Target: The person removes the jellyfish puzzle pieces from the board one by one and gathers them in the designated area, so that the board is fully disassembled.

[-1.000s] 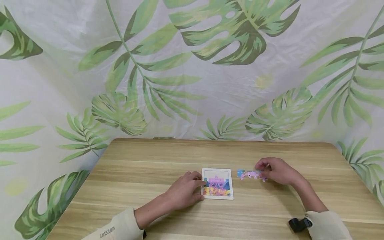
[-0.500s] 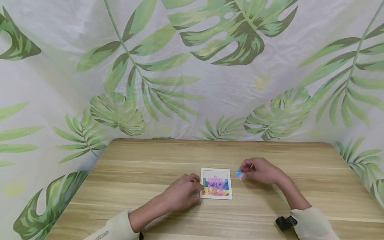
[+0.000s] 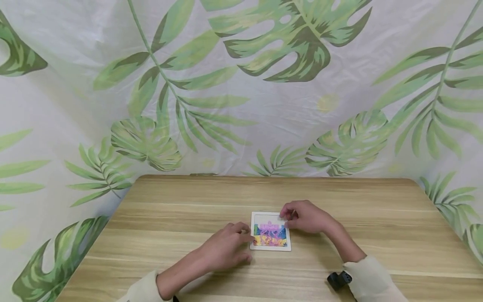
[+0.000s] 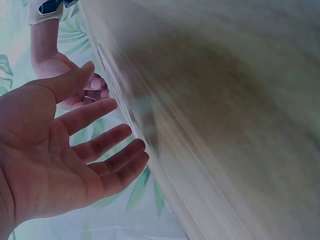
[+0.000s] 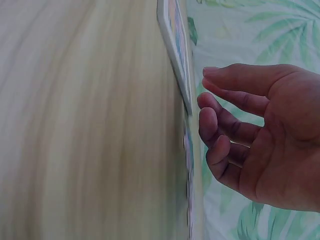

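A square jigsaw puzzle board (image 3: 270, 247) with a white border lies flat on the table. Its picture fills the lower part with pink, blue and yellow; a pale band shows at the top. My left hand (image 3: 228, 247) is at the board's left edge, one fingertip right at the border; in the left wrist view its fingers (image 4: 117, 162) are spread. Over the board's upper right corner is my right hand (image 3: 309, 216). The right wrist view shows that hand's fingers loosely bent, nothing between them. Edge-on below it lie puzzle pieces (image 5: 189, 200), hidden in the head view.
The wood-grain table (image 3: 181, 197) ends at the back against a leaf-patterned curtain (image 3: 226, 105). A small black device (image 3: 338, 280) sits at the right cuff, and both forearms wear cream sleeves (image 3: 371, 277).
My right hand has moved left, from the far end of the row of puzzle pieces to the board's upper right corner, covering the pieces. My left hand has stayed at the board's left edge.
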Available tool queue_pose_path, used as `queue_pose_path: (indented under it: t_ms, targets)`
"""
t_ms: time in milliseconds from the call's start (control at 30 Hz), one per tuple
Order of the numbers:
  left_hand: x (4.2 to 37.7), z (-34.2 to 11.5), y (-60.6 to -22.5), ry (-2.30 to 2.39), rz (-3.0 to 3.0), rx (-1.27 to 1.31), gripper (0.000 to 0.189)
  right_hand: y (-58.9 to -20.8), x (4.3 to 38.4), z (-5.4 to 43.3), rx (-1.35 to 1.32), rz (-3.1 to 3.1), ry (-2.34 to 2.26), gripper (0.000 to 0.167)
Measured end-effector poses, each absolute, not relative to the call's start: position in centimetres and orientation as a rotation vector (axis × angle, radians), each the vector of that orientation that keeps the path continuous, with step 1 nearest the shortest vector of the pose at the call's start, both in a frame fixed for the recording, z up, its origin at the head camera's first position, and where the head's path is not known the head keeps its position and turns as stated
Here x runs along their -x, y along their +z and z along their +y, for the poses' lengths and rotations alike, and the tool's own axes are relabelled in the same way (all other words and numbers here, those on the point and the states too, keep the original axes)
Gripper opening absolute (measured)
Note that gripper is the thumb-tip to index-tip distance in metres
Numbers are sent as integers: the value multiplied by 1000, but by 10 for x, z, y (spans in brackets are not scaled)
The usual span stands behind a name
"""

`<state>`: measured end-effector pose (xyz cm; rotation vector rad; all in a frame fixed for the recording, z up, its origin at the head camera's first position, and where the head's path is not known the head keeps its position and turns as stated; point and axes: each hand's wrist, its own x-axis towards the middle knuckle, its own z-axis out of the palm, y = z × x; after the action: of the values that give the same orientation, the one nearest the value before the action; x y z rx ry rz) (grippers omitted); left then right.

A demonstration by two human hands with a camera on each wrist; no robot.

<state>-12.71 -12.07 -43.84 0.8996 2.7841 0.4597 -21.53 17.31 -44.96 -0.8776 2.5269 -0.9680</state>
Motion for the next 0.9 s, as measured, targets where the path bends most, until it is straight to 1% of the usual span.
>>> queue_pose_path:
  t_ms: [467, 767, 900]
  targets:
    - [125, -126, -438, 450, 2769, -908, 44, -447, 213, 130, 913, 2482, -966, 15]
    - [122, -125, -434, 467, 2718, -872, 51, -452, 212, 115, 882, 2475, -954, 15]
    - [122, -125, -433, 442, 2685, -874, 51, -456, 212, 111, 890, 2475, -955, 19]
